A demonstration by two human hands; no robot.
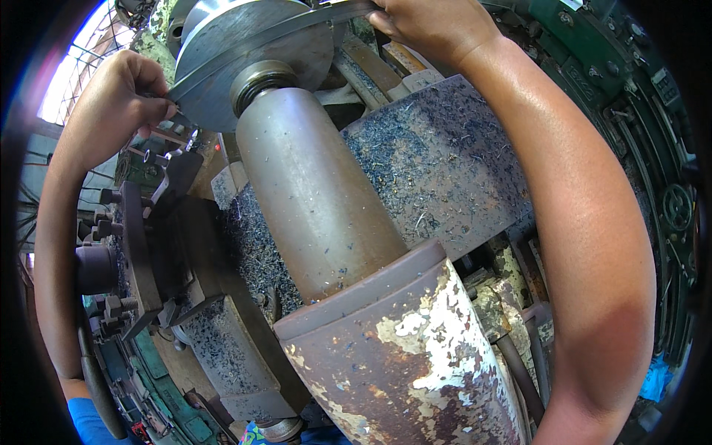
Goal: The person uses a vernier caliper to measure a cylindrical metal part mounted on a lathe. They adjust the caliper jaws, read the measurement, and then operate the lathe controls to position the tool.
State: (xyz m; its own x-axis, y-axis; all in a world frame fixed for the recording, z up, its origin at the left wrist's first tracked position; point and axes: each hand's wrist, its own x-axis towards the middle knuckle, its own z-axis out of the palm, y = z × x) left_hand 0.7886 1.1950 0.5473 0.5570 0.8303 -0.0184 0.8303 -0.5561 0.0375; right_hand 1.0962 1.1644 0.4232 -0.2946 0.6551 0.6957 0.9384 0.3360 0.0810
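Both hands reach to the far end of a lathe and hold a long flat metal strip across the face of a round steel disc. My left hand pinches the strip's left end near the disc's lower left edge. My right hand grips its other end at the upper right, with part of the fingers cut off by the frame's top. The strip looks like a ruler or the beam of a caliper; I cannot tell which. Behind the strip's middle, the disc meets the ringed tip of the tailstock.
The smooth tailstock quill runs toward me from a rusty tailstock body with peeling paint. A tool post with protruding bolts stands beside my left forearm. Metal chips cover the carriage. Green machinery with a handwheel lies at right.
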